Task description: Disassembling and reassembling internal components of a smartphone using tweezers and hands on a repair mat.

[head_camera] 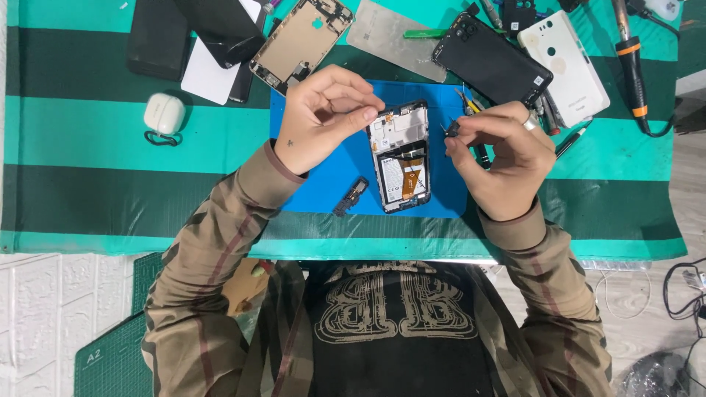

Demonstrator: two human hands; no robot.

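1. Blue work mat: lies on a green-and-dark striped cloth and carries an opened phone, back cover off, board and battery area exposed, its long axis running away from the person.
2. Left hand: hovers at the phone's upper left corner. Thumb and forefinger are drawn together at the tips, just at the frame edge; whether anything is caught between them cannot be told.
3. Right hand: held just right of the phone, a ring on one finger. Thumb and forefinger are pinched on a small dark part, which sits at the fingertips, beside the phone's upper right edge and apart from it.
4. Handling note, as a judgement: a part this small is best kept in a light pinch low over the mat, with the other hand steadying the frame, so a slip lands on the mat and not among the clutter.
5. Small black module: loose on the mat, left of the phone's lower end, untouched.
6. Surroundings: a bare metal phone frame, a black phone back, a white phone back, a white earbud case, and an orange-banded iron at the far right.
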